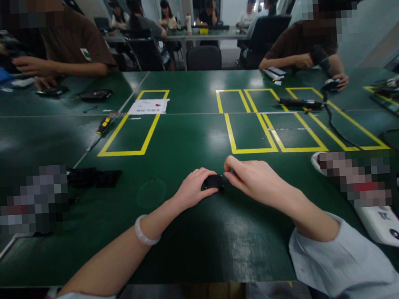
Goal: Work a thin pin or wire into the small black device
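Observation:
A small black device lies on the green table just in front of me. My left hand curls round its left side, fingers closed on it, with a pale bangle on the wrist. My right hand meets it from the right, its fingertips pinched together at the device's upper right edge. What those fingertips pinch is too small to make out.
Yellow tape boxes mark the table ahead. A yellow-handled screwdriver and a white sheet lie far left. Black parts sit at my left, a white power strip at my right. People work at the far edge, one holding a corded tool.

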Demonstrator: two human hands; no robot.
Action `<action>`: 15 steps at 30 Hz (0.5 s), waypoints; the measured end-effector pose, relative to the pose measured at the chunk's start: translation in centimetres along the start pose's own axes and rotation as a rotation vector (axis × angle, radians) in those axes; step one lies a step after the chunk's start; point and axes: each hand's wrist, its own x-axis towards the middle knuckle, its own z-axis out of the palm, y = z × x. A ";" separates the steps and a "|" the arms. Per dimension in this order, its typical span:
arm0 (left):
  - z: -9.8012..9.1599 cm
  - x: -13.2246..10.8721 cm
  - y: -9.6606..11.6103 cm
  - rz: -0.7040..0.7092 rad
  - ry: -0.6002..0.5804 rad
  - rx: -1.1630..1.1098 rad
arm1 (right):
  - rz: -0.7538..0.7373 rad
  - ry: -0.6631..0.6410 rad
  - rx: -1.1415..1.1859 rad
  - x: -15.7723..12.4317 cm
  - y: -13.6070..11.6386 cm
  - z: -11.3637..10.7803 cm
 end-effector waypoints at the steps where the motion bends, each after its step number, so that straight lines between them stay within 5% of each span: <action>1: 0.0 0.0 0.0 0.000 0.001 0.000 | 0.004 -0.002 -0.005 0.0 0.0 0.0; 15: -0.1 0.0 0.2 -0.003 0.003 -0.010 | -0.014 -0.012 0.004 -0.1 0.0 0.0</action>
